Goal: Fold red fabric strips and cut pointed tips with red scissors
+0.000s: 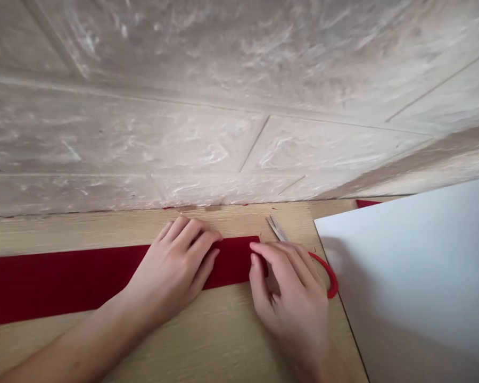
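Note:
A long dark red strip (64,279) lies across the wooden tabletop (223,340), running from the left edge to the middle. My left hand (175,266) rests flat on it near its right end, fingers stretched out. My right hand (291,298) touches the strip's right end with thumb and fingertips, fingers bent. Under that hand lie scissors (277,229) with red handles; the metal blades point up toward the wall, and a red loop shows at the hand's right side. Whether the hand grips the scissors is hidden.
A textured brick-pattern wall (239,106) stands right behind the table. A large white sheet (415,276) covers the right side. A bit of red material (367,203) shows at the wall behind the sheet.

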{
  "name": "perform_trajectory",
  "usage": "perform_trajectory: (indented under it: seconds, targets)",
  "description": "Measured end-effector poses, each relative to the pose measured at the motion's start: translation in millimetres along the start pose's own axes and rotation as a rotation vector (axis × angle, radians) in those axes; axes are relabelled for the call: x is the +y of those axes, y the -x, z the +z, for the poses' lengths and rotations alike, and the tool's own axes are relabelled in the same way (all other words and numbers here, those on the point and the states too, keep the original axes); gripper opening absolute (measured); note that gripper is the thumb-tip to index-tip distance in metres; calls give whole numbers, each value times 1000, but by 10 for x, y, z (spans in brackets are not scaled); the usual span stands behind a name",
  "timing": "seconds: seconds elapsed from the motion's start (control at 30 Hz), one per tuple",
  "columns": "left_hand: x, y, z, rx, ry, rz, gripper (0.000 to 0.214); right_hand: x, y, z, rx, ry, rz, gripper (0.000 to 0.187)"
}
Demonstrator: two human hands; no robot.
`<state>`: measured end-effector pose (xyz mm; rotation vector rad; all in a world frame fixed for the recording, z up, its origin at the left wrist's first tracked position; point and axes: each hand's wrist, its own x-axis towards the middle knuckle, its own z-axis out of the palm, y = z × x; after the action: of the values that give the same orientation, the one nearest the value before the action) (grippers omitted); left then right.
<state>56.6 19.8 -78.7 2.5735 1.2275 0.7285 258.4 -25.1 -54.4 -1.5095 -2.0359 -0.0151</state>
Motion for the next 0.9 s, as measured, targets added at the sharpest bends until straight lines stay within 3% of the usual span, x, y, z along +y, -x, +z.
perform_trajectory:
  seconds: [0.17,0.6,0.9]
  targets:
    - [-7,12,29,-2,22,-15,17,63,10,-3,-23,104,-57,10]
    - [-16,30,33,-10,70,-62,20,155,38,96,-43,92,-69,6]
    - [-17,16,23,-2,43,-32,20,165,18,47,16,269,61,10]
